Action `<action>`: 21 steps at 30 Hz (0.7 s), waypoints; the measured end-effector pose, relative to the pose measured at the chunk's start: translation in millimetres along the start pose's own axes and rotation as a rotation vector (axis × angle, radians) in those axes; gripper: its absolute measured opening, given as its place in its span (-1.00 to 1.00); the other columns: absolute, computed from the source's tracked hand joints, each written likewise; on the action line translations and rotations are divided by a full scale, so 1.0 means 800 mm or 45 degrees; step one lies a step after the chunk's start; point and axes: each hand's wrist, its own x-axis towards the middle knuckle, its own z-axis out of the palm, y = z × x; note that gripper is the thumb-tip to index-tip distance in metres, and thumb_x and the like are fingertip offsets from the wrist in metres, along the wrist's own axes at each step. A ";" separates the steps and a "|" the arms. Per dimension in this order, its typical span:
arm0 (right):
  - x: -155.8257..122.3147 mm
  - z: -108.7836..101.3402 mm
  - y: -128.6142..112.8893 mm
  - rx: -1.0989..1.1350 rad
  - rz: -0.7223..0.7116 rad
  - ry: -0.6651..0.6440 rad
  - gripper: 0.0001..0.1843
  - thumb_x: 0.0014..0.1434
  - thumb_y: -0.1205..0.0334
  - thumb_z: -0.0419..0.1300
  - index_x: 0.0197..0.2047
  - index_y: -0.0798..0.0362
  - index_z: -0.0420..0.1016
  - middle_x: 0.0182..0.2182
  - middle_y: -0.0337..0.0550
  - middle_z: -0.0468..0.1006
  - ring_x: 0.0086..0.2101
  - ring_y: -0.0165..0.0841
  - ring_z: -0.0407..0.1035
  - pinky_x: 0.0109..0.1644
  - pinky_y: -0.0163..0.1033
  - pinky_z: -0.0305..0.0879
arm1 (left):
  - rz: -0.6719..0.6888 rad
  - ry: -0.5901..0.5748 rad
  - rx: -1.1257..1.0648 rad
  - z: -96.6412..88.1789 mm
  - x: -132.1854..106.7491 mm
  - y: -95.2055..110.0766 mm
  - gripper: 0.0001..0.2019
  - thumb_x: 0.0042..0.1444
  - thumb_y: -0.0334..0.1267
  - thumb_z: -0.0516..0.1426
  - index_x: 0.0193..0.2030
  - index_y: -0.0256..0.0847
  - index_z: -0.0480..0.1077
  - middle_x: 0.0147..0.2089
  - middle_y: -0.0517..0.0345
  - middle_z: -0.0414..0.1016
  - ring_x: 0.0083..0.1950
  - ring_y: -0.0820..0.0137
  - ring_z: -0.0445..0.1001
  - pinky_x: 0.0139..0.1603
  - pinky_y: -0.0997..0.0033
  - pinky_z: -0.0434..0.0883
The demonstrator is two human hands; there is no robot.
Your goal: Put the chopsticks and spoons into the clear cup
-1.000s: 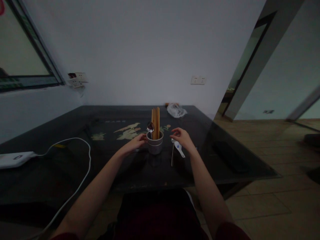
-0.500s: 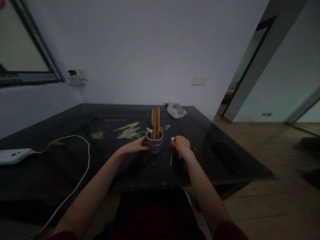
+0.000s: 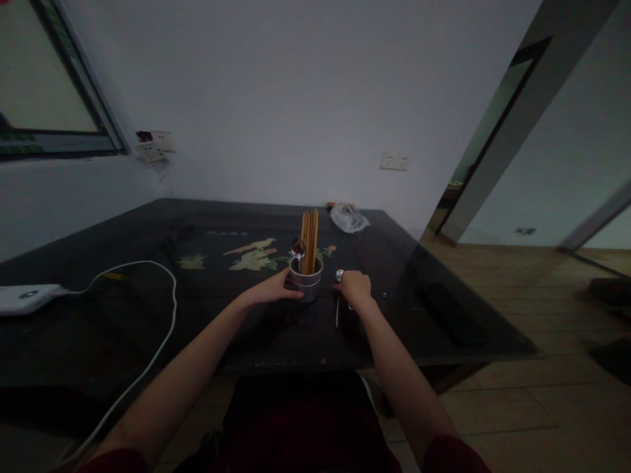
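Note:
A metal cup (image 3: 306,286) stands upright on the dark table, left of the middle gap between my hands. Several wooden chopsticks (image 3: 309,243) and a shiny spoon (image 3: 298,248) rise out of it. My left hand (image 3: 276,288) is closed around the cup's left side, its thumb across the front. To the right, my right hand (image 3: 355,287) is closed on a second metal spoon (image 3: 340,275), whose round bowl shows at the fingertips. A thin handle points down toward me below those fingers. The fingers' far side is hidden.
A crumpled clear plastic bag (image 3: 348,219) lies at the table's back edge. On the left, a white power strip (image 3: 29,297) trails a white cable (image 3: 173,295). A dark flat object (image 3: 446,312) lies at the right. The table's back meets the wall (image 3: 276,118).
My left thumb has slid farther across the front of the cup. The right hand and its spoon have barely moved; the view has shifted slightly.

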 end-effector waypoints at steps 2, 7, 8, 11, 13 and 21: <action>0.001 0.002 0.001 -0.001 0.002 0.019 -0.64 0.10 0.07 0.22 -0.09 0.08 0.50 -0.13 0.09 0.54 -0.06 -0.12 0.36 -0.06 -0.10 0.20 | 0.007 0.012 0.012 0.001 0.001 -0.001 -0.26 -0.16 -0.18 0.30 0.16 -0.32 0.15 0.17 -0.20 0.32 0.15 0.13 0.34 0.20 0.09 0.24; 0.002 0.006 0.001 0.020 0.008 0.068 -0.64 0.12 0.07 0.19 -0.08 0.09 0.51 -0.09 0.08 0.51 -0.01 -0.10 0.28 -0.03 -0.10 0.15 | 0.019 0.017 0.043 0.003 0.001 -0.002 -0.26 -0.16 -0.15 0.30 0.16 -0.33 0.15 0.18 -0.22 0.31 0.17 0.13 0.33 0.21 0.09 0.23; 0.002 0.007 0.000 0.018 0.010 0.074 -0.64 0.12 0.06 0.18 -0.08 0.09 0.51 -0.08 0.08 0.50 -0.01 -0.09 0.27 -0.02 -0.09 0.14 | 0.016 0.021 0.050 0.004 0.001 -0.002 -0.26 -0.16 -0.15 0.30 0.16 -0.32 0.16 0.19 -0.22 0.30 0.17 0.12 0.32 0.21 0.08 0.22; 0.002 0.011 -0.001 0.002 0.002 0.084 -0.63 0.14 0.06 0.15 -0.06 0.09 0.50 -0.07 0.10 0.49 0.00 -0.08 0.23 -0.02 -0.07 0.12 | 0.006 0.025 0.061 0.004 0.001 -0.001 -0.27 -0.17 -0.15 0.30 0.16 -0.33 0.17 0.17 -0.21 0.32 0.16 0.11 0.34 0.21 0.08 0.22; 0.002 0.013 -0.002 0.003 -0.004 0.086 -0.65 0.15 0.10 0.12 -0.07 0.10 0.50 -0.07 0.11 0.49 0.00 -0.09 0.23 -0.03 -0.08 0.11 | 0.007 0.023 0.063 0.003 0.000 -0.001 -0.27 -0.16 -0.14 0.30 0.15 -0.34 0.18 0.17 -0.22 0.33 0.15 0.12 0.34 0.21 0.09 0.22; 0.010 0.012 -0.005 0.090 0.004 0.061 -0.67 0.15 0.16 0.06 -0.16 0.16 0.53 -0.12 0.15 0.52 -0.05 -0.13 0.32 -0.08 -0.15 0.15 | 0.026 0.013 0.042 0.002 0.000 -0.003 -0.30 -0.13 -0.15 0.29 0.15 -0.32 0.17 0.17 -0.21 0.33 0.16 0.13 0.34 0.19 0.10 0.23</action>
